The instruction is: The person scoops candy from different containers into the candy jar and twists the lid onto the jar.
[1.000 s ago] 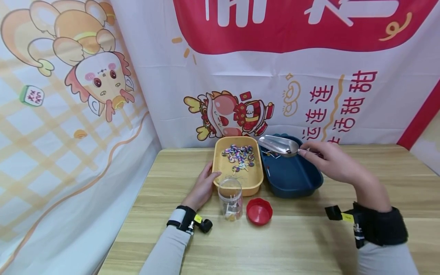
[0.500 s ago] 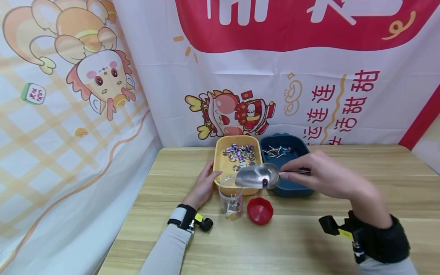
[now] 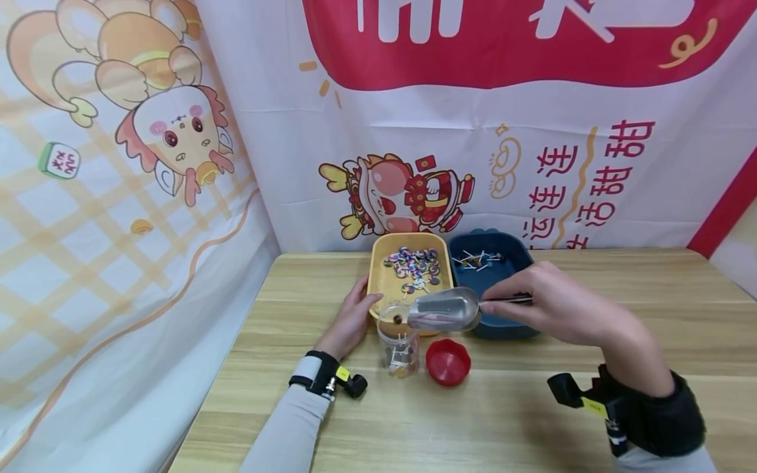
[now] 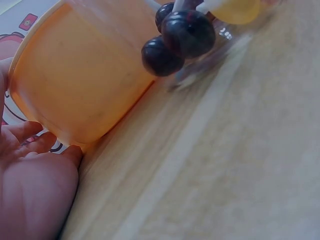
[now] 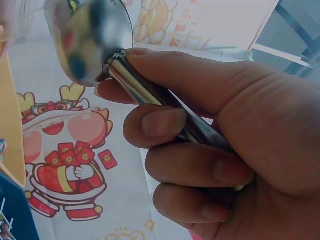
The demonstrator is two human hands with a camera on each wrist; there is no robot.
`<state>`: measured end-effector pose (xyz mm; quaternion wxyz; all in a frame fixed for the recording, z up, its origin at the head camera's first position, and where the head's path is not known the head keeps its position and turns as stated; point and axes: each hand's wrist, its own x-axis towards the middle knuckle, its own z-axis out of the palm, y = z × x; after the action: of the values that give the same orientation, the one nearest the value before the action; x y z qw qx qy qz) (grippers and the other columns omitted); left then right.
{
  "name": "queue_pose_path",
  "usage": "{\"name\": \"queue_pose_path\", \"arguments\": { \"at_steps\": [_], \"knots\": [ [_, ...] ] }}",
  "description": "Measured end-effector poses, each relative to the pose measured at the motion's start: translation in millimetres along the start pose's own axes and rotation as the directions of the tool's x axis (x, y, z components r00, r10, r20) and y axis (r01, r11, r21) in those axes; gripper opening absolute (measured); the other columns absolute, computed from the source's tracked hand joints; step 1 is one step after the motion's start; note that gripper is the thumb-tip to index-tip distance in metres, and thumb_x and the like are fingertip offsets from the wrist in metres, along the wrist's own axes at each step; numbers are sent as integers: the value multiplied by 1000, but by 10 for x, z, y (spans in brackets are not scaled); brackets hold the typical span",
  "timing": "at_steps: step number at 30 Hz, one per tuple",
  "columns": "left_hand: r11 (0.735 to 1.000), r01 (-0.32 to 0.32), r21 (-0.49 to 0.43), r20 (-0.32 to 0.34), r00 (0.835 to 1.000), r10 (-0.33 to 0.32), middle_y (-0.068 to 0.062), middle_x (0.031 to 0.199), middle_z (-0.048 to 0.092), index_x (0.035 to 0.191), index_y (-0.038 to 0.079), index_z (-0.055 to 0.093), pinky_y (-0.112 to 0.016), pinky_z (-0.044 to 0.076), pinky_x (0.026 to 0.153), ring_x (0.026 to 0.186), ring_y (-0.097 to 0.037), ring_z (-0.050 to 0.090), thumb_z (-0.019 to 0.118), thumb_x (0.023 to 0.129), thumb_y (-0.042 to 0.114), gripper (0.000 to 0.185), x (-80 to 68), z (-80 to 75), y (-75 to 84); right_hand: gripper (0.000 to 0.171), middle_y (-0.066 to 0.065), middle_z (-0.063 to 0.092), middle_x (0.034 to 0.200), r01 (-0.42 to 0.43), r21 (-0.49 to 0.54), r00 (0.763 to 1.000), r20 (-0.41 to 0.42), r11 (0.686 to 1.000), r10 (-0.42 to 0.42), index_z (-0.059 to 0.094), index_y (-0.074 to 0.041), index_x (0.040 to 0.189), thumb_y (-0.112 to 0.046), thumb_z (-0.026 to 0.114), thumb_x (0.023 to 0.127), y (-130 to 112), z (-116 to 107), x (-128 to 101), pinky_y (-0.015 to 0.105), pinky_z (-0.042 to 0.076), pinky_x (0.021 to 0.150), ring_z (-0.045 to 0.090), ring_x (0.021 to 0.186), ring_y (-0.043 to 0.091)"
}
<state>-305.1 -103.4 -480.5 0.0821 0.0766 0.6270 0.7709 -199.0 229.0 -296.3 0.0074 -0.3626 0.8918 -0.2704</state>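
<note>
The right hand [image 3: 552,303] grips the handle of a metal scoop [image 3: 445,309], fingers and thumb curled round the shaft; the right wrist view shows this grasp closely [image 5: 200,150]. The scoop extends to the left of the grip, tilted with its open end directly above the mouth of a clear jar [image 3: 397,338]. 1 dark candy [image 3: 398,320] sits at the jar's rim, just off the scoop's lip; whether it is falling or resting cannot be told.

The left hand [image 3: 350,322] lies with straight, relaxed fingers against the near left corner of the yellow tray [image 3: 384,289], grasping nothing. In the left wrist view, the fingers [image 4: 30,140] touch the tray wall [image 4: 80,90].

Positions relative to the grip:
- The jar stands on the wooden table [image 3: 532,407], left of and below the grip, touching or just in front of the yellow tray.
- The red lid [image 3: 448,362] lies below the scoop, just right of the jar, open side up.
- The blue tray [image 3: 503,289] sits directly beyond and under the grip.

Progress, as a judgement: the jar holds a few lollipops at its bottom and is mostly unfilled. Many swirl lollipops [image 3: 414,266] remain in the yellow tray, and a few remain at the far end of the blue tray. The lid is off. Filling appears to be at an early stage.
</note>
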Motion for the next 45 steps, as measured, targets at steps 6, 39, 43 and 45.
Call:
{"name": "queue_pose_path", "arguments": {
  "at_steps": [6, 39, 43, 45],
  "knots": [
    [1000, 5, 2, -7, 1000, -5, -12, 170, 17, 163, 11, 20, -40, 25, 126, 155, -28, 22, 51, 103, 8, 68, 9, 5, -3, 20, -13, 74, 91, 0, -14, 1000, -31, 1000, 0, 80, -17, 109, -30, 70, 98, -5, -30, -32, 22, 53, 57, 62, 69, 4],
    [1000, -10, -16, 1, 1000, 10, -11, 171, 15, 164, 12, 19, -39, 26, 125, 156, -27, 20, 50, 104, 6, 68, 39, -26, -34, 19, 6, 73, 95, -364, -254, 928, -19, 896, 372, 79, -3, 101, -21, 72, 95, 1010, -59, -82, 46, 58, 73, 61, 82, 20],
    [1000, -6, -14, -3, 1000, 6, -11, 171, 15, 164, 12, 19, -38, 26, 125, 156, -26, 20, 50, 104, 6, 68, 31, -15, -26, 18, 2, 71, 92, -351, -235, 933, 2, 906, 361, 80, -6, 100, -21, 71, 96, 1108, 32, -11, 42, 57, 73, 59, 81, 19],
    [1000, -5, -13, -5, 1000, 5, -11, 171, 15, 164, 12, 19, -38, 25, 125, 156, -26, 20, 50, 104, 6, 68, 27, -10, -25, 16, 0, 70, 89, -343, -216, 936, 7, 914, 353, 81, -7, 99, -19, 71, 96, 1149, 73, 23, 38, 55, 70, 57, 79, 18]
  ]
}}
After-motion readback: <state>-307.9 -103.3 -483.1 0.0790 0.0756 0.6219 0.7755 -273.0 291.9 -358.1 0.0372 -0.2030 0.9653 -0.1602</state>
